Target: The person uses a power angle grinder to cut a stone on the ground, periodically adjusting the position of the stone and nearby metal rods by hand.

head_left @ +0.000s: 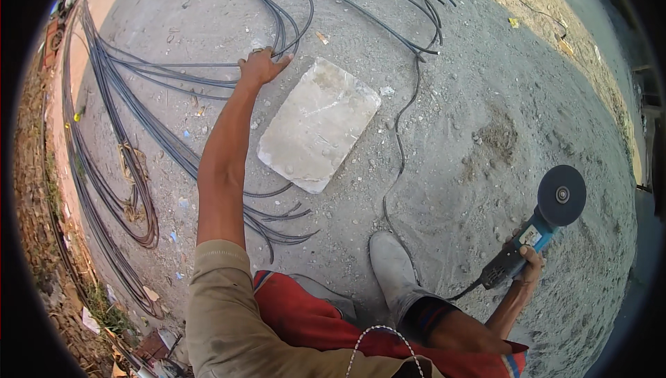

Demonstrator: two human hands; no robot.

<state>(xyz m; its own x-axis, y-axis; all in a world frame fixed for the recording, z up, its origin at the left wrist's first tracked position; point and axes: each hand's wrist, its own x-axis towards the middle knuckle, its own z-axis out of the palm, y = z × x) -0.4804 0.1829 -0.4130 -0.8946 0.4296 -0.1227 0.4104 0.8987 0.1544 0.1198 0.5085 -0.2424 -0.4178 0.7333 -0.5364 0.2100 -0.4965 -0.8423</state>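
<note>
Ahead of me, my left hand [261, 67] reaches out and holds several thin dark steel rods [201, 73], close to where they bend. Its fingertips are partly hidden behind the back of the hand. Low on the right, my right hand [530, 264] is closed around the body of a blue and black angle grinder [522, 246]. The grinder's dark cutting disc [562, 195] points up and away from the rods; whether it spins cannot be told. Between the hands lies a flat, pale stone slab [320, 125], just right of the left hand.
A black power cord [400, 135] runs from the grinder past my grey boot [392, 263] and up the dusty ground. More bent rods [111, 93] spread along the left, with cut rod ends [284, 231] near my red-clad knee. Other rods [374, 17] lie at the far side.
</note>
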